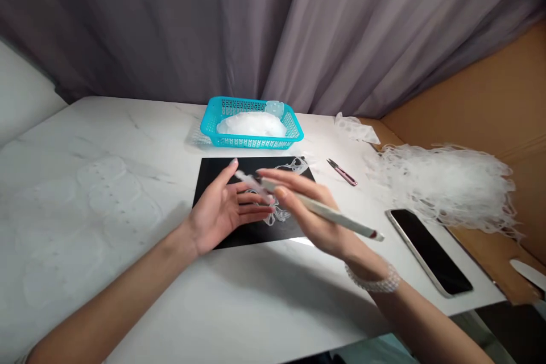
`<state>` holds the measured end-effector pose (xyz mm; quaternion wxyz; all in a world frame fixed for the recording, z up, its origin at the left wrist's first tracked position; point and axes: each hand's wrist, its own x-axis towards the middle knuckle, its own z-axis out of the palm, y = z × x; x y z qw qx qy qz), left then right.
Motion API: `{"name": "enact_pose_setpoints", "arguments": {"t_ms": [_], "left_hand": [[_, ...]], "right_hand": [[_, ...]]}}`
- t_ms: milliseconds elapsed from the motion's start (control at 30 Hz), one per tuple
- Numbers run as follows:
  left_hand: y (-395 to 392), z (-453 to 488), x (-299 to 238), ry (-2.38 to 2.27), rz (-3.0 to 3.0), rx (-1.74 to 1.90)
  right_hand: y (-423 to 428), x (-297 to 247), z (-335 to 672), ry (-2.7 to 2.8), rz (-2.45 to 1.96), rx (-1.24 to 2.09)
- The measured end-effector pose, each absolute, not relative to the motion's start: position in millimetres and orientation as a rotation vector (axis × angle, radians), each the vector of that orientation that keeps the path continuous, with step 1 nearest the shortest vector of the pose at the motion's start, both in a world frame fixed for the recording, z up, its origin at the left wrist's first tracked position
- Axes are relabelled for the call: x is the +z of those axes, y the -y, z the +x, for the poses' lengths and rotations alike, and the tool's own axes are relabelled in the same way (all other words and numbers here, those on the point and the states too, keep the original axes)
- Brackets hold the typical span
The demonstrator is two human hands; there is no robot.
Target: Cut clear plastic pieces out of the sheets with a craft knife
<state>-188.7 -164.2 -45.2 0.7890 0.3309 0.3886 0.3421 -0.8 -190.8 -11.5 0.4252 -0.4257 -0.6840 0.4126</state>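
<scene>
My right hand (313,207) grips a pale, pen-shaped tool (341,217) with a dark red butt end; its tip is blurred and partly hidden. Palm up, with thumb and fingers spread, my left hand (219,205) is over a black mat (226,236). Between the hands is a blurred, whitish translucent strip (247,179); whether it touches the tool or my left fingers I cannot tell. Beneath them, clear lacy offcuts (280,215) lie on the mat, and another clear lacy piece (298,165) rests at its far right corner.
Behind the mat stands a blue basket (256,141) with white pieces inside. Thread snips (341,172) lie to the right, near a phone (429,250) and a heap of clear offcuts (447,185). Flat translucent sheets (119,190) spread across the table's left side.
</scene>
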Motion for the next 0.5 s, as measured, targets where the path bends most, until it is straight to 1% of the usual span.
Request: {"name": "enact_pose_setpoints", "arguments": {"t_ms": [67, 167, 233, 367, 500], "left_hand": [[164.9, -188.4, -45.3, -0.742, 0.523, 0.707], [168.9, -192.0, -50.1, -0.826, 0.520, 0.731], [171.4, -194.4, -53.9, -0.902, 0.596, 0.718], [172.6, -196.0, -60.9, -0.980, 0.745, 0.680], [172.1, -195.0, -64.7, -0.986, 0.930, 0.714]], "right_hand": [[194.0, -8.5, 0.4, 1.751, -1.088, 1.081], [187.9, -15.8, 11.0, 1.644, -1.228, 0.932], [181.0, -25.1, 16.7, 1.675, -1.323, 0.856], [172.9, -42.6, 16.4, 1.850, -1.264, 1.016], [172.0, -49.4, 9.4, 1.853, -1.167, 1.110]]}}
